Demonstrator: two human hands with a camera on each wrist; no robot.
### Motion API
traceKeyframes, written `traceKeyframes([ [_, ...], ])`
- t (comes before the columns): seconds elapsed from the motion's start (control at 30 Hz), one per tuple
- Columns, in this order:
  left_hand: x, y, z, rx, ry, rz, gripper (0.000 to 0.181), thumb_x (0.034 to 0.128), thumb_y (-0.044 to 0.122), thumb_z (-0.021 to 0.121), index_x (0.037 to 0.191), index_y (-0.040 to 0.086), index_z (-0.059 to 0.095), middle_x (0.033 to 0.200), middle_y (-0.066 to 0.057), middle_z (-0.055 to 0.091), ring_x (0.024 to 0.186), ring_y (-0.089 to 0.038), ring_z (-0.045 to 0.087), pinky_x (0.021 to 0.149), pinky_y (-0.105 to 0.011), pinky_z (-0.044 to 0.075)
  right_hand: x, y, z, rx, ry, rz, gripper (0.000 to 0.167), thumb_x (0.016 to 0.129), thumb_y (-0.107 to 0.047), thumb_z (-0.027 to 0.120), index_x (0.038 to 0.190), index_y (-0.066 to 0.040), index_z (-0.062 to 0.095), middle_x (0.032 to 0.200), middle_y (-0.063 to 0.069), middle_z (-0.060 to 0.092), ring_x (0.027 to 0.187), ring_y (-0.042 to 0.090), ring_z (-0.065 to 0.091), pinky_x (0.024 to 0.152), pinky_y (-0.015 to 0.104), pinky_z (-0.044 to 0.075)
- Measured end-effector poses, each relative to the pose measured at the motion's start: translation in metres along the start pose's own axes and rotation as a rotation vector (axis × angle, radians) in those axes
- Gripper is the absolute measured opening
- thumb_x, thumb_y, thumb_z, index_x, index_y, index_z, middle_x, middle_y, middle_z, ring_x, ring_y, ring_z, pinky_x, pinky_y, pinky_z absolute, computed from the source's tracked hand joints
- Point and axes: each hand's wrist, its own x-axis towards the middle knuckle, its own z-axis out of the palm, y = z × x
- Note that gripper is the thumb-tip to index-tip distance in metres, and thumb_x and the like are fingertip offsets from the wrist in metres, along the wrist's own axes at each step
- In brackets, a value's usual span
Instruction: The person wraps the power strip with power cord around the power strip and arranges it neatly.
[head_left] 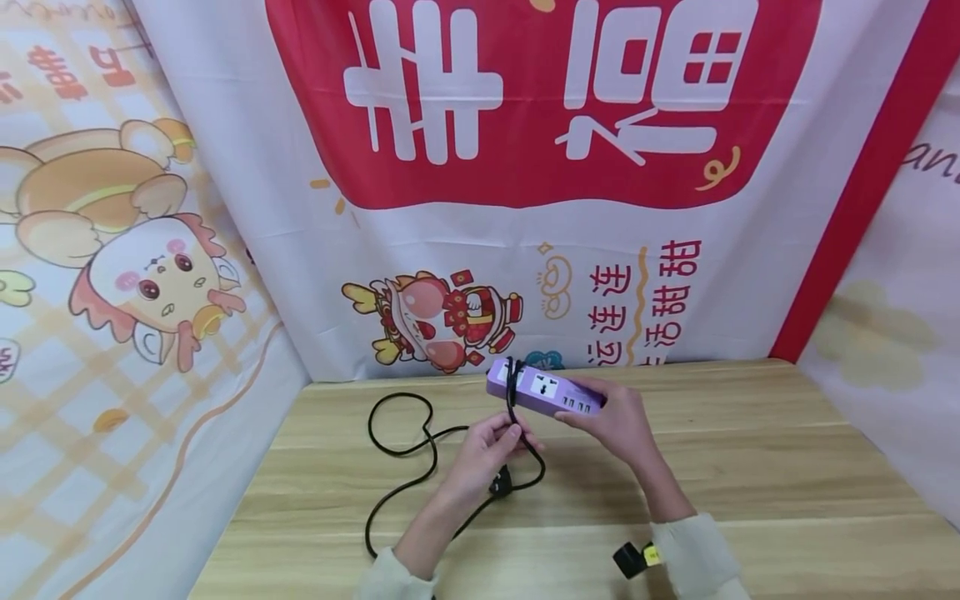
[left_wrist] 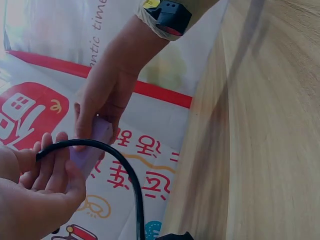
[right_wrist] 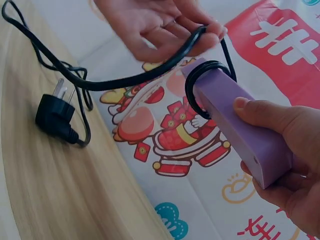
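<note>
A purple power strip [head_left: 543, 386] with white sockets and USB ports is held above the table by my right hand [head_left: 617, 421], which grips its right end. Black cord [right_wrist: 207, 70] is wound round the strip's other end. Just below that end, my left hand [head_left: 487, 454] pinches the cord between thumb and fingers. From there the cord curves down in a loop, seen close in the left wrist view. A black two-pin plug [right_wrist: 55, 115] hangs on the cord near the tabletop in the right wrist view. More cord lies in loose loops on the table to the left.
The wooden table [head_left: 750, 467] reaches back to a printed cloth [head_left: 420, 242] hanging behind it. Another patterned cloth [head_left: 97, 333] hangs on the left side. A black device with a yellow label [head_left: 633, 560] sits by the right sleeve.
</note>
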Motion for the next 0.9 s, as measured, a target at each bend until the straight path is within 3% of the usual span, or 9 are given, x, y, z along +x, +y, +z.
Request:
traceKeyframes([
  [0.1, 0.002, -0.002, 0.000, 0.027, -0.058, 0.005, 0.026, 0.1052, 0.017, 0.048, 0.113, -0.006, 0.055, 0.109, -0.020, 0.071, 0.105, -0.020, 0.070, 0.100, -0.036, 0.053, 0.001, -0.001, -0.002, 0.033, -0.001, 0.009, 0.063, 0.073, -0.040, 0.088, 0.126, -0.012, 0.069, 0.124, 0.013, 0.070, 0.098, 0.025, 0.066, 0.081, 0.037, 0.055],
  [0.23, 0.004, -0.006, -0.004, 0.088, -0.088, 0.007, 0.032, 0.1052, 0.020, 0.048, 0.117, -0.009, 0.053, 0.114, -0.026, 0.068, 0.108, -0.019, 0.068, 0.106, -0.044, 0.049, 0.002, -0.001, -0.002, 0.058, -0.005, 0.011, 0.064, 0.072, -0.042, 0.088, 0.126, -0.013, 0.069, 0.122, 0.012, 0.071, 0.097, 0.024, 0.066, 0.081, 0.035, 0.055],
  [0.5, 0.007, -0.012, -0.010, 0.154, -0.124, 0.049, 0.034, 0.1055, 0.026, 0.046, 0.115, -0.005, 0.057, 0.116, -0.028, 0.067, 0.111, -0.017, 0.066, 0.108, -0.051, 0.045, 0.003, -0.001, -0.001, 0.080, -0.009, 0.018, 0.066, 0.071, -0.045, 0.089, 0.125, -0.012, 0.070, 0.120, 0.013, 0.072, 0.094, 0.024, 0.066, 0.078, 0.032, 0.055],
  [0.77, 0.008, -0.014, -0.012, 0.216, -0.153, 0.061, 0.033, 0.1059, 0.027, 0.044, 0.112, 0.000, 0.061, 0.116, -0.021, 0.068, 0.119, -0.028, 0.062, 0.108, -0.039, 0.047, 0.004, -0.004, 0.000, 0.113, -0.034, 0.036, 0.066, 0.070, -0.047, 0.088, 0.124, -0.013, 0.070, 0.120, 0.013, 0.071, 0.096, 0.024, 0.066, 0.078, 0.031, 0.055],
  [0.9, 0.009, -0.016, -0.013, 0.315, -0.177, 0.072, 0.031, 0.1062, 0.026, 0.044, 0.113, 0.004, 0.065, 0.116, -0.014, 0.069, 0.116, -0.018, 0.061, 0.105, -0.029, 0.045, 0.004, -0.006, -0.002, 0.144, -0.051, 0.067, 0.067, 0.072, -0.048, 0.087, 0.127, -0.015, 0.069, 0.124, 0.014, 0.069, 0.103, 0.027, 0.065, 0.081, 0.035, 0.057],
])
